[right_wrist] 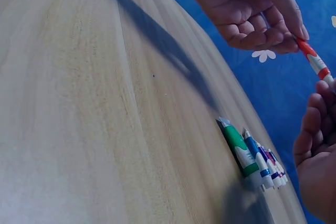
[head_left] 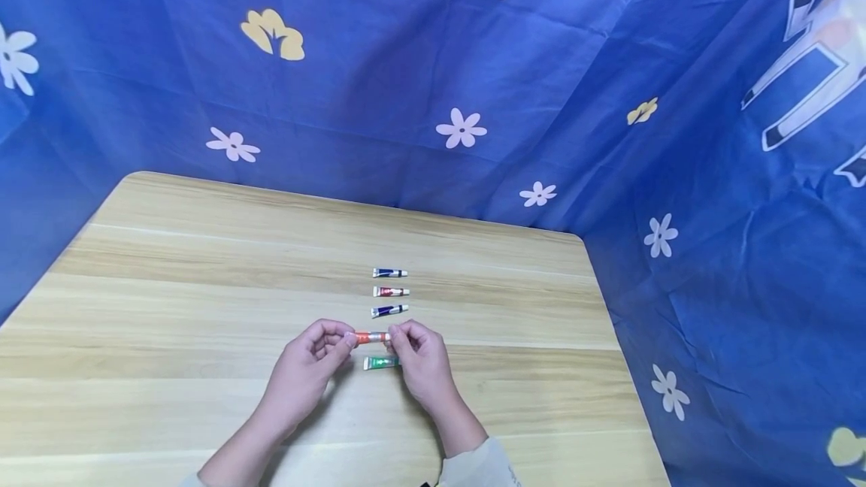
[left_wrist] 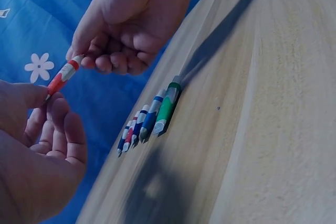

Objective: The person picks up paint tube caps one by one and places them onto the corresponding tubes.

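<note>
An orange paint tube (head_left: 370, 337) is held level above the table between both hands. My left hand (head_left: 304, 370) pinches its flat end with thumb and fingers, and my right hand (head_left: 428, 368) pinches the white cap end. Below them a green paint tube (head_left: 380, 362) lies on the table, its cap end covered by the right hand in the head view. Beyond the hands lie a violet-blue tube (head_left: 389, 310), a crimson tube (head_left: 391, 291) and a navy tube (head_left: 390, 273) in a row. A blue tube (left_wrist: 151, 115) beside the green one shows in the wrist views.
The wooden table (head_left: 203, 261) has rounded far corners. A blue cloth (head_left: 379, 96) printed with flowers hangs behind it and along the sides. Shadows of the arms fall across the tabletop.
</note>
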`<state>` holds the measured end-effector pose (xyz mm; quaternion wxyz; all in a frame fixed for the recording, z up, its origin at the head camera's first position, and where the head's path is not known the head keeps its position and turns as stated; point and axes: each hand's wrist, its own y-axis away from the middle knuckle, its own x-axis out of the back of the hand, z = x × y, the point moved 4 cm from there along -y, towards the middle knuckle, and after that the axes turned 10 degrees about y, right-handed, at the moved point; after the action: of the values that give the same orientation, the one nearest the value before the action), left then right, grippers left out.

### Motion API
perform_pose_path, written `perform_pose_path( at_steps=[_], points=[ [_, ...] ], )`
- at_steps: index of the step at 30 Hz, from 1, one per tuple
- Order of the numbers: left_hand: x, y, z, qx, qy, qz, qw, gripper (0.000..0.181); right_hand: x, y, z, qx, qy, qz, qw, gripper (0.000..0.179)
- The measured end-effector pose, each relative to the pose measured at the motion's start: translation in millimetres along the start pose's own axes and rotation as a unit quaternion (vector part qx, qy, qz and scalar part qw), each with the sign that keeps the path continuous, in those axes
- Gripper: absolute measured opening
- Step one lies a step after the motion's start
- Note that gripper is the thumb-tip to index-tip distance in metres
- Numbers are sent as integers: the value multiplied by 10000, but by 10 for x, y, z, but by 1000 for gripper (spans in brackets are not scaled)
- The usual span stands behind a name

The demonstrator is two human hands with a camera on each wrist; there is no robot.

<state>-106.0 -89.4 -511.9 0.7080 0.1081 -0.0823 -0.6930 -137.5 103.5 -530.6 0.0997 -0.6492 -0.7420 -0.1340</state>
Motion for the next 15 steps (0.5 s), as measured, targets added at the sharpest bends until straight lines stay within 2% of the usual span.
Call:
perform_pose_path(
  at_steps=[8, 15],
  points=[
    [-30, 6, -39, 28, 47, -50, 10000, 28, 3, 30, 28, -57, 338, -26, 9994, 47],
    [-16, 14, -53, 26, 14, -28, 10000, 27, 41, 28, 52, 89, -14, -635, 9979, 53]
  ],
)
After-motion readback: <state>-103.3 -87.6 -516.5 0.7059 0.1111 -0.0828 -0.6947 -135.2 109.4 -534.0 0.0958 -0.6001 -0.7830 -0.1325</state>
